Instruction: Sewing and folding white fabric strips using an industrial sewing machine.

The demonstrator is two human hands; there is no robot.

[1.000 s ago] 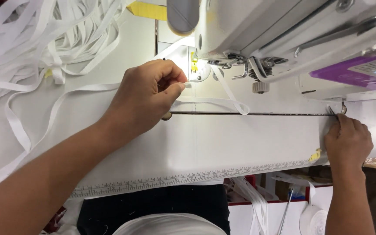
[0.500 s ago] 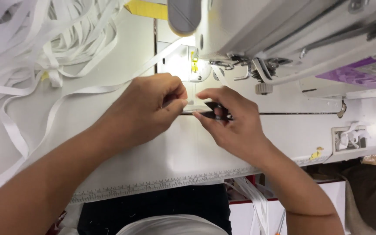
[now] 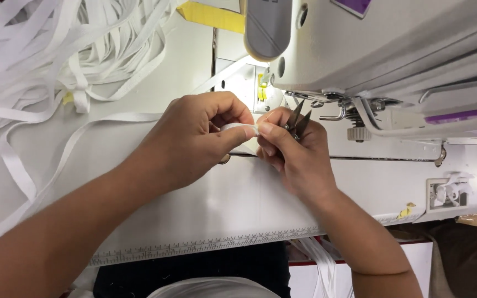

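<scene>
- Both hands now meet below the sewing machine (image 3: pixel 393 60): left hand (image 3: pixel 194 135) pinches white tape (image 3: pixel 238 128).
- Right hand (image 3: pixel 293 152), come from the counter's (image 3: pixel 222 209) right end, grips small snips (image 3: pixel 298 117) beside the tape, so trimming seems near.

One head-worn camera looks steeply down and forward, close over the white table (image 3: pixel 238 215). Both hands meet mid-frame, very near; the sewing machine (image 3: pixel 393 49) fills the far right, straps piled far left.

The right hand (image 3: pixel 293 149) hides the snips' (image 3: pixel 298 118) handles; only blade tips show.
</scene>
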